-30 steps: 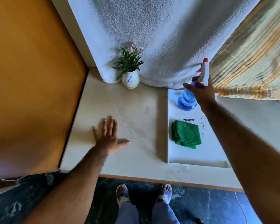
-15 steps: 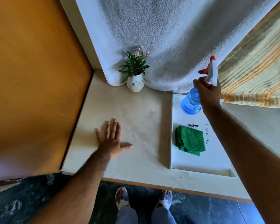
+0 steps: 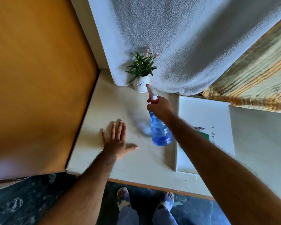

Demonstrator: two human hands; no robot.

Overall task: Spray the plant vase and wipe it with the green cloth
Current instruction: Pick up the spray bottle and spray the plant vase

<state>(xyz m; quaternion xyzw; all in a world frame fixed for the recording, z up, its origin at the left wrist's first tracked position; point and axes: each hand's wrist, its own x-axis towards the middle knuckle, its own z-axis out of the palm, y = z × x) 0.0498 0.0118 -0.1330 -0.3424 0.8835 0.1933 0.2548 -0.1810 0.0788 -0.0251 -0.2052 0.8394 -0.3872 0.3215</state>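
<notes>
The right hand (image 3: 161, 107) is wrapped round the neck of a blue spray bottle (image 3: 160, 130), held above the counter (image 3: 120, 109) and tilted so its red-and-white nozzle comes right up to the plant vase (image 3: 140, 86); the vase (white, with a small blue mark) stands at the back of the counter against a hanging white towel (image 3: 177, 38), green leaves and pale pink flowers rising from it; the left hand (image 3: 116, 143) lies flat on the counter, fingers spread, well apart from the vase; a white tray (image 3: 201, 114) sits to the right, and the green cloth (image 3: 204, 137) on it shows only as a sliver behind the right forearm.
</notes>
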